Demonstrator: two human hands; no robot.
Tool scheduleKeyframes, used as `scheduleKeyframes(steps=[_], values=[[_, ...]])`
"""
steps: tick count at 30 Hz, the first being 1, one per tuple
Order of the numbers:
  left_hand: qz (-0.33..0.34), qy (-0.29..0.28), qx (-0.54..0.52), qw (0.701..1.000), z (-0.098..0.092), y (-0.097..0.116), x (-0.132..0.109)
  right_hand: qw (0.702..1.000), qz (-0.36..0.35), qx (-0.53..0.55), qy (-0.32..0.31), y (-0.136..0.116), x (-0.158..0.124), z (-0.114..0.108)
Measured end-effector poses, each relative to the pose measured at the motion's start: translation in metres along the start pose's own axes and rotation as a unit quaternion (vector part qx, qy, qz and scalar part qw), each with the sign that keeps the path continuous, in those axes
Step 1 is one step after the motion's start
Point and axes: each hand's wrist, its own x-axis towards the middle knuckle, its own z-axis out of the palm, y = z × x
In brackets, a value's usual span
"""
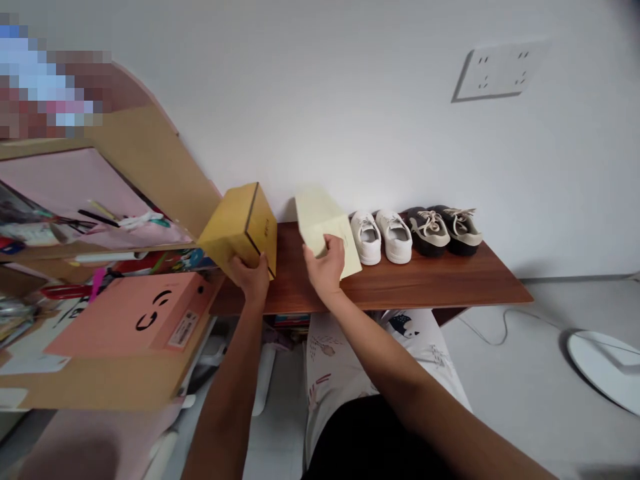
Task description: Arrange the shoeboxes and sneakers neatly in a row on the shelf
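My left hand (253, 277) is closed on the near lower side of a yellow box (233, 217) with a dark line along its edges. The box is tilted over the left end of a brown wooden board (293, 293); whether it rests there I cannot tell. To its right, my right hand (325, 267) grips a pale yellow folded sheet or notebook (323, 213), slightly blurred, its fingers curled against the face. Just beyond the sheet stand white sneakers (383, 233) as a pair, followed by a pair of black and beige sneakers (445, 230).
On the left, a desk with shelves holds a pink box (135, 313), papers and pens. The white wall (350, 120) with a socket plate (495, 70) rises behind the board. A round white base (605, 367) and a thin cable (500, 337) lie on the floor at right.
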Motion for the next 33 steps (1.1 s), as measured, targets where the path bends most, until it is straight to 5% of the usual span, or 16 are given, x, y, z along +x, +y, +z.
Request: scheduleKeyframes(steps=[2,5,13,25,33], values=[[0.087,-0.048,0.092,0.991,-0.012,-0.008,-0.009,0.981,-0.138,-0.075,-0.114,-0.002,-0.004,-0.008],[0.189,-0.155,0.174,0.954,-0.028,-0.021,-0.020,0.921,-0.243,-0.189,-0.238,0.011,-0.015,-0.016],[0.312,-0.333,0.315,0.832,-0.034,-0.036,-0.030,0.842,-0.293,-0.318,-0.321,0.070,-0.041,-0.021],[0.206,-0.353,0.187,0.893,-0.016,-0.046,-0.020,0.846,-0.223,-0.340,-0.344,0.084,-0.041,-0.005],[0.160,-0.286,0.135,0.935,-0.009,-0.045,-0.024,0.857,-0.202,-0.328,-0.342,0.086,-0.035,-0.004]])
